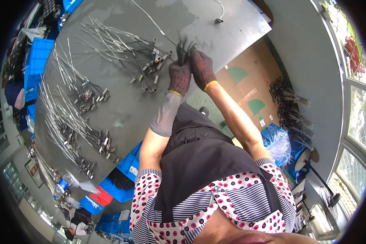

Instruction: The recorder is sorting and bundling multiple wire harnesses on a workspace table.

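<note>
My left hand (179, 77), in a dark glove with red patches and a yellow cuff edge, is closed at the tip of a thin cable (150, 18). From there the cable runs up and left across the grey table (110, 122). Right beside it, my right hand (202, 67) in a matching glove also has its fingers closed. Motion smears the fingertips of both hands, and the piece between them is hidden. Just left of my hands lies a bundle of grey cables (122, 44) with small metal connectors (155, 57) at their near ends.
More cable bundles (75, 122) lie on the table's left. A single cable connector (219, 20) sits near its right corner. Blue bins (40, 57) line the left edge. Cardboard (248, 81) lies right of the table, with dark cable bundles (290, 105) beyond.
</note>
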A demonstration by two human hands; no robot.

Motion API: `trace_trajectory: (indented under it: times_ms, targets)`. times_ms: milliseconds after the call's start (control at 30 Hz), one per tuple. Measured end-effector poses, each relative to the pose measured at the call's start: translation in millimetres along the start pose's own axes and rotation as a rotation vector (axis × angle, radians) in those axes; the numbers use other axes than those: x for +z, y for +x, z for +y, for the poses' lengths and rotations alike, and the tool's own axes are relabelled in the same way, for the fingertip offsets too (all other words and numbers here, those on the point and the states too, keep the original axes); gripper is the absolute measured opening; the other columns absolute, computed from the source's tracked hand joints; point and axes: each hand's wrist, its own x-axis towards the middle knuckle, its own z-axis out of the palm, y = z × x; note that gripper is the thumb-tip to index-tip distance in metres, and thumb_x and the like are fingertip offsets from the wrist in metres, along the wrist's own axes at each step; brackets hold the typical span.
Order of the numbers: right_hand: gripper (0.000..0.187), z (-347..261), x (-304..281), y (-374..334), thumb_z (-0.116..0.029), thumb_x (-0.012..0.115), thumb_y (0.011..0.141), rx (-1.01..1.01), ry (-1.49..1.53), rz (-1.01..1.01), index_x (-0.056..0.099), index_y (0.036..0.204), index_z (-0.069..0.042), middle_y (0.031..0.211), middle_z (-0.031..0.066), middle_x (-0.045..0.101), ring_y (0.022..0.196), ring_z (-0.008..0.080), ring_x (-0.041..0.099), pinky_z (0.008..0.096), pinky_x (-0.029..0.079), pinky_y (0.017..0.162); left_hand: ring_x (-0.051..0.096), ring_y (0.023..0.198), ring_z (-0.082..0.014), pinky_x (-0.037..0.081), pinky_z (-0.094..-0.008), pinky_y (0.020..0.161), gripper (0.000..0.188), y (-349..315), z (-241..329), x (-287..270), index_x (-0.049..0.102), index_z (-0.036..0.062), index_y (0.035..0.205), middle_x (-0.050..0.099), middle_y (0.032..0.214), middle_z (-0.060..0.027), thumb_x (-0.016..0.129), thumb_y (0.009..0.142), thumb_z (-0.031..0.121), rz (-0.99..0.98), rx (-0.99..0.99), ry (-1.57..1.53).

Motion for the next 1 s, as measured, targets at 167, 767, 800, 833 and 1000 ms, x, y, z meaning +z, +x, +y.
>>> trace_trajectory:
  times_ms: [167, 767, 800, 833, 1000]
  targets:
    - [0.050, -29, 7, 28, -0.046, 0.052, 0.096, -0.043, -0.218, -0.251, 0.064, 0.106, 0.002, 0.093, 0.0223, 0.069, 0.085, 0.0371, 0.068, 0.0426, 0.054, 0.079, 0.061, 0.074, -0.0116, 0.048, -0.0299, 0.066, 0.031, 10, 58, -17, 0.072, -0.0012, 0.095, 0.070, 0.080, -0.0084, 0.064, 0.095, 0.028, -0.081, 0.168, 0.203]
    - [0.031, -65, -79, 185, -0.022, 0.073, 0.080, -0.182, -0.445, 0.117, 0.072, 0.097, 0.004, 0.083, 0.0123, 0.071, 0.075, 0.0212, 0.066, 0.0332, 0.052, 0.073, 0.059, 0.058, -0.0073, 0.050, -0.0249, 0.050, 0.024, 1, 63, -60, 0.073, 0.0062, 0.090, 0.068, 0.074, -0.0020, 0.077, 0.086, 0.029, -0.039, -0.056, -0.091]
    - [0.027, -64, -78, 163, -0.016, 0.073, 0.082, -0.223, -0.196, -0.011, 0.072, 0.101, 0.003, 0.086, 0.0061, 0.069, 0.077, 0.0134, 0.063, 0.0270, 0.050, 0.070, 0.057, 0.054, -0.0074, 0.047, -0.0248, 0.045, 0.022, 5, 56, -54, 0.073, 0.0071, 0.089, 0.068, 0.072, -0.0025, 0.079, 0.084, 0.028, -0.026, -0.220, -0.112]
    - [0.025, -63, -79, 143, -0.015, 0.071, 0.084, -0.284, -0.237, -0.035, 0.071, 0.102, 0.003, 0.087, 0.0064, 0.069, 0.078, 0.0139, 0.063, 0.0271, 0.050, 0.071, 0.057, 0.054, -0.0074, 0.047, -0.0248, 0.045, 0.022, 6, 53, -49, 0.073, 0.0071, 0.089, 0.068, 0.072, -0.0025, 0.079, 0.084, 0.028, -0.027, -0.220, -0.114]
    - [0.030, -66, -71, 28, -0.011, 0.060, 0.097, -0.326, -0.362, -0.193, 0.064, 0.123, 0.004, 0.096, 0.0086, 0.071, 0.086, 0.0155, 0.067, 0.0278, 0.053, 0.077, 0.054, 0.049, -0.0078, 0.046, -0.0283, 0.042, 0.028, 8, 46, -35, 0.068, 0.0061, 0.097, 0.070, 0.076, -0.0054, 0.074, 0.089, 0.033, 0.072, -0.204, -0.321]
